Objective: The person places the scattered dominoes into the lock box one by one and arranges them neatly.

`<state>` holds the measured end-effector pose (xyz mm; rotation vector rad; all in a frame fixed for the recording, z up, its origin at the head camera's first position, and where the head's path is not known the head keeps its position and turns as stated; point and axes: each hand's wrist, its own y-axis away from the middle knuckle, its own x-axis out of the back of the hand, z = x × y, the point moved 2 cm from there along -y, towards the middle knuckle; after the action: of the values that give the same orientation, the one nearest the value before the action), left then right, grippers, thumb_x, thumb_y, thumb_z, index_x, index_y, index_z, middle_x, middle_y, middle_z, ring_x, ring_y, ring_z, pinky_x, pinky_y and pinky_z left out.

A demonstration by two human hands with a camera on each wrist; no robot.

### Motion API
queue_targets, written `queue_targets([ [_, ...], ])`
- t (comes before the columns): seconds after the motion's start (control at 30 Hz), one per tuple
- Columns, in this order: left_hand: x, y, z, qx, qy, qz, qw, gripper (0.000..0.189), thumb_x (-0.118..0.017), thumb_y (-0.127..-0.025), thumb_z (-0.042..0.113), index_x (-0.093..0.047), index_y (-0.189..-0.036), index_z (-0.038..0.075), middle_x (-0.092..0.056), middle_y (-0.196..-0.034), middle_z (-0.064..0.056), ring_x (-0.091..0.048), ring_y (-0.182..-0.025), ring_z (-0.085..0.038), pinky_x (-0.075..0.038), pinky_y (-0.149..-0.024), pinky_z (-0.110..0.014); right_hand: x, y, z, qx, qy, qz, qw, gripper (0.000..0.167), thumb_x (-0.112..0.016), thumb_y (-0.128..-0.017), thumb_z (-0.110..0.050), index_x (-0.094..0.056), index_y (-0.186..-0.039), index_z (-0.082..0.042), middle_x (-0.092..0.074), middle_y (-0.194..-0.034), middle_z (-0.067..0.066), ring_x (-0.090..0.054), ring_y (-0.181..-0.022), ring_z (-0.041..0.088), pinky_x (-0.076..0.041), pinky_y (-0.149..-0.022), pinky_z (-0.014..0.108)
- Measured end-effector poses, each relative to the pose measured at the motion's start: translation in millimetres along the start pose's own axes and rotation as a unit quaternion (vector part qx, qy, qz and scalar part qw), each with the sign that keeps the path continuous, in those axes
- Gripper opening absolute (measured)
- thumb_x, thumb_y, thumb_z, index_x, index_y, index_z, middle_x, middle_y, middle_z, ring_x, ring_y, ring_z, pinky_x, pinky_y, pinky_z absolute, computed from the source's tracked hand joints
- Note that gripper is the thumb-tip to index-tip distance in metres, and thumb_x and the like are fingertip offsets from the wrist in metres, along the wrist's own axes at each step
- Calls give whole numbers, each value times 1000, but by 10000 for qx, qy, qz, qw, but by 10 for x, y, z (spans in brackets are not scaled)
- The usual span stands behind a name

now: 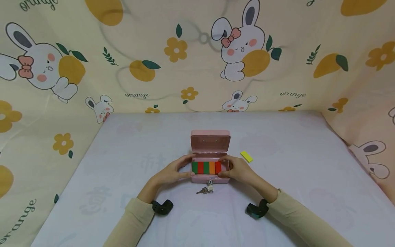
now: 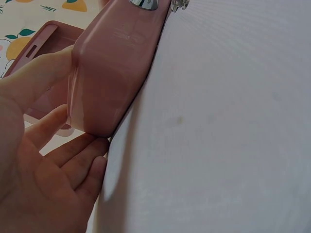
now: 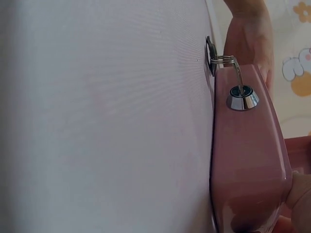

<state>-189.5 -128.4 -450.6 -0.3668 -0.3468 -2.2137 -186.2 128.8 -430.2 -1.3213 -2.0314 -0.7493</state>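
Observation:
A pink metal cash box [image 1: 201, 180] stands on the table with its lid [image 1: 210, 144] raised at the back. Inside, several green, red and orange blocks stand in a row. My left hand [image 1: 174, 169] holds the box's left end; in the left wrist view its thumb lies at the rim of the cash box [image 2: 121, 63] and the fingers at the side. At the right end of the row, my right hand [image 1: 239, 168] pinches a red block [image 1: 218, 167] between thumb and fingers. The right wrist view hides that block behind the cash box wall [image 3: 248, 141].
A yellow block [image 1: 246, 156] lies on the white-covered table [image 1: 277, 137], behind and right of the box. A key sits in the front lock [image 3: 242, 98], with more keys [image 1: 202, 190] hanging from its ring. Printed cloth [image 1: 172, 79] rises behind the table.

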Motion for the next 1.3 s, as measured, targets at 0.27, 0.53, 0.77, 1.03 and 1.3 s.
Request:
queue_targets([
  [0.27,18,-2,8,36,-47,16,10000,69,-65,-92,20,-29,-152,18,-25,-162,-8,-24,-150,-33,-20,-124,-52,-12,-34,-20,-192,155,-19,9997,50,-80,-77,-23,-62,-121,-7,-46,-73,5,-43,-70,17,-29,-57,24],
  [0.53,9,-8,4,-29,-5,-10,10000,69,-65,-92,18,-29,-151,17,-25,-161,-8,-24,-150,-33,-20,-124,-52,-13,-48,-32,-467,252,-59,9986,51,-81,-77,-23,-62,-121,-9,-54,-82,9,-47,-78,20,-32,-60,25],
  [0.77,5,-4,-3,25,-17,-15,10000,70,-65,-92,20,-29,-152,18,-24,-162,-7,-23,-151,-31,-19,-124,-52,-24,-47,-25,-456,282,-75,9985,50,-81,-76,-22,-62,-120,-9,-55,-83,9,-47,-79,20,-33,-61,25],
  [1.03,4,6,2,18,37,-27,10000,70,-65,-92,21,-29,-152,18,-25,-162,-8,-23,-150,-33,-19,-124,-54,-18,-57,-41,-515,378,-113,9979,49,-81,-77,-22,-62,-120,-9,-57,-84,10,-48,-79,20,-34,-62,24],
  [1.3,0,2,2,30,45,-29,10000,70,-65,-92,22,-29,-151,19,-25,-162,-7,-23,-151,-33,-19,-123,-54,-16,-56,-49,-622,448,-148,9969,49,-81,-76,-22,-62,-120,-10,-58,-86,10,-49,-80,21,-35,-62,25],
])
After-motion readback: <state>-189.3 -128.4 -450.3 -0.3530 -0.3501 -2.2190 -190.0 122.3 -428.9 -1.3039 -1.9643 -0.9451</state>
